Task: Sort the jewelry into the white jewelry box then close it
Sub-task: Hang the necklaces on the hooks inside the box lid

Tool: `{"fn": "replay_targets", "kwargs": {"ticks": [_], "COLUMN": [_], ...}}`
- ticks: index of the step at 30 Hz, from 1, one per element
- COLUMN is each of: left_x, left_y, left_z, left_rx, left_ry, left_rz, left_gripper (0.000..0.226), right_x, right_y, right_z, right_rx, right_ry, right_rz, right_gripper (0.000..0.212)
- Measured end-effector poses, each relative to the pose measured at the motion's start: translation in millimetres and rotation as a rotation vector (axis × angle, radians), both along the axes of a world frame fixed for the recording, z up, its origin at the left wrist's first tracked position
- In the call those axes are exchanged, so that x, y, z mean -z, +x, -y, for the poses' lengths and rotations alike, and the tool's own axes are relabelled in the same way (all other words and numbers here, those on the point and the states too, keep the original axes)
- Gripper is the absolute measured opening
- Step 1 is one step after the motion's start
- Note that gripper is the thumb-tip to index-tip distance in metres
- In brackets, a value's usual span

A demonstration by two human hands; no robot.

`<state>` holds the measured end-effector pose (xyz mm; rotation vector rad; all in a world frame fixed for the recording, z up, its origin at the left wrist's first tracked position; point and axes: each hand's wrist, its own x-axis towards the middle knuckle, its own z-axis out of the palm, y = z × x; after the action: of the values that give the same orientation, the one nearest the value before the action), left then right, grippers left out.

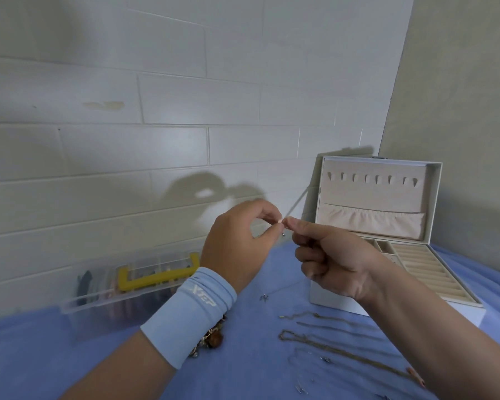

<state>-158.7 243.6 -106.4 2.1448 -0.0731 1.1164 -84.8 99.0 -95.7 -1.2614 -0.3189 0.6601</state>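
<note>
Both hands' fingers (274,223) pinched together on 1 tiny pale jewelry piece (281,221), raised above blue cloth-covered surface (243,356), open white rectangular jewelry box (387,241) just beyond fingertips.

Bare worktop (257,356) strip at centre frame is open. Clear plastic organiser (127,284) blocks lower left; open white jewelry box (387,241) (lid upright) blocks right. Chains (329,336) litter lower right; jewelry heap (211,339) lies under the left wrist.
</note>
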Motion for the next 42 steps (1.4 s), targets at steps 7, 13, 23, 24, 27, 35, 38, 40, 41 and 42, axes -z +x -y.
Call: {"fn": "replay_targets", "kwargs": {"ticks": [7,13,23,24,27,35,38,40,41,42], "left_x": [9.4,10.5,-0.5,-4.2,-11.4,-12.0,-11.3,-12.5,-12.9,-13.2], "left_y": [7.5,4.8,5.7,4.0,1.0,-0.5,-2.0,-3.3,-3.9,-4.8], "left_z": [-6.7,-1.5,-2.9,-3.3,-8.1,-18.9,-20.3,-18.5,-17.8,-17.1], "left_rx": [-0.027,-0.167,0.099,0.163,0.35,0.529,0.494,0.491,0.466,0.429], "left_ry": [0.139,0.253,-0.309,-0.439,-0.74,-0.778,-0.648,-0.582,-0.512,-0.417], "left_rz": [0.104,0.184,-0.139,-0.239,-0.533,-0.819,-0.833,-0.817,-0.812,-0.816], "left_gripper": [0.009,0.013,0.012,0.012,0.014,0.011,0.012,0.016,0.017,0.018], "right_x": [4.0,9.8,7.3,6.0,0.7,-6.9,-8.7,-8.1,-7.6,-7.1], "right_y": [2.7,-5.9,-1.6,0.8,3.9,2.7,2.7,4.0,4.5,4.5], "right_z": [-1.8,-9.4,-0.5,2.2,10.5,18.5,20.7,21.0,20.9,20.8], "right_rx": [0.078,0.128,0.154,0.147,0.114,-0.001,-0.028,-0.036,-0.03,-0.024], "right_ry": [-0.014,0.045,-0.122,-0.149,-0.219,-0.377,-0.408,-0.424,-0.434,-0.448], "right_rz": [-0.019,-0.077,0.365,0.419,0.564,0.856,0.899,0.909,0.917,0.923], "right_gripper": [0.019,0.019,0.015,0.015,0.013,0.013,0.015,0.016,0.016,0.016]}}
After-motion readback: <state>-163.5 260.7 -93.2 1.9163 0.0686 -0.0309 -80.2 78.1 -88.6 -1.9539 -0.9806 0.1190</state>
